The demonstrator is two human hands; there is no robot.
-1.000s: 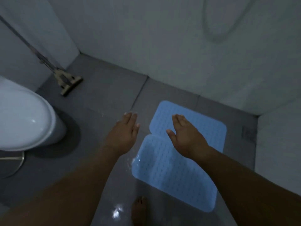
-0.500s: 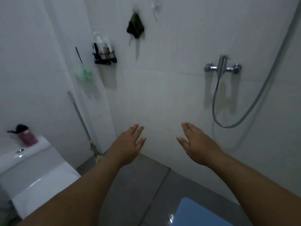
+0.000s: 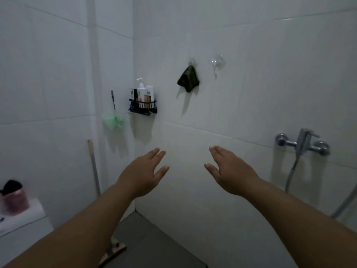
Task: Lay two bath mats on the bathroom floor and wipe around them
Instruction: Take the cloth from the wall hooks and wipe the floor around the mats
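Observation:
My left hand (image 3: pixel 143 175) and my right hand (image 3: pixel 229 173) are stretched out in front of me at chest height, palms down, fingers apart, holding nothing. Both are in front of the white tiled wall. The two blue bath mats are out of view below the frame. A dark green cloth (image 3: pixel 188 79) hangs from a wall hook above and between my hands. A mop stands in the corner, its handle (image 3: pixel 94 167) leaning on the wall and its head (image 3: pixel 114 250) on the grey floor (image 3: pixel 152 242).
A black wire caddy (image 3: pixel 143 107) with bottles is fixed in the corner, with a green bath puff (image 3: pixel 114 121) beside it. A chrome shower mixer (image 3: pixel 303 142) with hose is on the right wall. A toilet tank (image 3: pixel 21 223) with a pink cup (image 3: pixel 13 200) stands at the lower left.
The view has tilted up from the floor to the wall, and the blue mats have dropped out of sight. Both hands stayed open and rose with the view.

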